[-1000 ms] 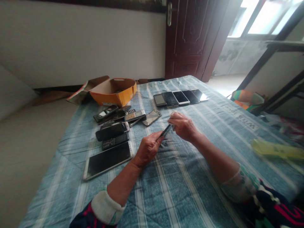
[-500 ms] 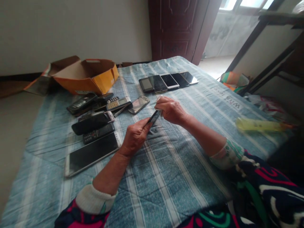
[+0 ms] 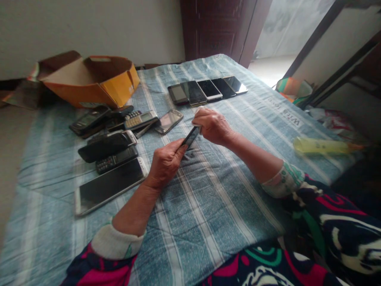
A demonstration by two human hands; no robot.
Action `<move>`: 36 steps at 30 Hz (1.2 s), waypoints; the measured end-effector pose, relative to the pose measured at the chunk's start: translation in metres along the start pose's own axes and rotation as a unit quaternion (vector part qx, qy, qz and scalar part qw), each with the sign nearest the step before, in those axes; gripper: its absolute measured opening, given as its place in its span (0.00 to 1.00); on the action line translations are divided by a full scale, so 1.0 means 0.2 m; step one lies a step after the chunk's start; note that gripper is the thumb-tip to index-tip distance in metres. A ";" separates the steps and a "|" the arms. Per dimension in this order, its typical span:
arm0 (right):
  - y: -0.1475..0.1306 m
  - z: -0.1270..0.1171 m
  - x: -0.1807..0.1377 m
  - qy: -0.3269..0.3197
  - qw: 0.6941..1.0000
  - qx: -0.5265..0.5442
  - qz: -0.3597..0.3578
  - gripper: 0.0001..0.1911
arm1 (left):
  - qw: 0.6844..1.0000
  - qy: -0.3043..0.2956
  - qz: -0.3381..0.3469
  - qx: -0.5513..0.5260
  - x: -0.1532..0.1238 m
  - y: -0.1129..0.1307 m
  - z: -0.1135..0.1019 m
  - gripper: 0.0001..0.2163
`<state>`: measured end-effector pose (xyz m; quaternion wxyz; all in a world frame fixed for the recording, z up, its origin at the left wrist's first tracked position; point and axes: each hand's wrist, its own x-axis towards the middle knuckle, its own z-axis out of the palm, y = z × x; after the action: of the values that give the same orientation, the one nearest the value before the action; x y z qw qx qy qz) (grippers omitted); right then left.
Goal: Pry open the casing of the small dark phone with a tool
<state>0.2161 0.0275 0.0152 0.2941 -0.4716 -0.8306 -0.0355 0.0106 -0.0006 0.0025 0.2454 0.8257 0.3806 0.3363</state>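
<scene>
My left hand (image 3: 165, 163) grips the near end of a thin dark phone (image 3: 190, 138), held edge-on above the striped cloth. My right hand (image 3: 212, 126) is closed round the phone's far end, with something pale and small under its fingers that I cannot make out. Beyond the hands, a row of several smartphones (image 3: 208, 89) lies side by side. To the left lies a heap of older keypad phones (image 3: 119, 127) and a large white-edged smartphone (image 3: 110, 186).
An open orange cardboard box (image 3: 92, 81) stands at the far left of the blue striped tablecloth (image 3: 202, 210). A yellow-green object (image 3: 323, 145) lies at the right edge. A dark wooden door and a metal frame stand behind.
The view has dipped down and shifted, so everything sits higher and more to the left in the frame. Both hands still hold the dark phone in the same way.
</scene>
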 end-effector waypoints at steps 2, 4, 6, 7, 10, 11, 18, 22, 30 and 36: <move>0.00 0.00 0.00 -0.002 1.000 -0.007 0.010 0.14 | 1.000 -0.002 -0.001 0.003 0.00 0.01 0.00 0.17; -0.03 0.00 -0.01 -0.002 1.000 -0.009 0.001 0.14 | 1.000 -0.001 0.001 0.004 0.00 0.01 0.00 0.17; -0.08 0.00 -0.02 -0.003 1.000 -0.005 -0.017 0.15 | 1.000 0.000 0.004 0.004 0.00 0.00 0.00 0.17; -0.10 0.00 -0.02 -0.004 1.000 -0.002 -0.025 0.15 | 1.000 0.001 0.005 0.005 0.00 0.00 -0.01 0.17; -0.16 0.01 -0.02 -0.012 0.999 0.000 -0.042 0.16 | 1.000 0.001 -0.001 0.011 0.00 0.00 -0.01 0.16; -0.16 0.01 -0.01 -0.014 0.999 0.002 -0.044 0.16 | 1.000 0.002 -0.004 0.013 0.00 0.00 -0.01 0.16; -0.02 -0.01 0.00 -0.007 1.000 0.003 0.002 0.15 | 1.000 0.003 -0.005 0.006 0.00 0.01 -0.01 0.17; -0.05 -0.01 0.00 -0.009 1.000 -0.009 0.004 0.16 | 1.000 0.002 0.001 0.001 0.00 0.01 -0.01 0.17; -0.19 0.00 0.00 -0.044 0.998 -0.005 -0.037 0.14 | 1.000 0.005 -0.012 0.015 0.00 0.02 -0.01 0.16; -0.07 -0.01 0.02 -0.018 0.999 -0.026 0.041 0.15 | 1.000 0.003 -0.007 -0.006 0.00 0.00 -0.01 0.17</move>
<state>0.2048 0.0219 0.0227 0.2683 -0.5136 -0.8142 -0.0367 0.0096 -0.0008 0.0033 0.2518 0.8205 0.3854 0.3391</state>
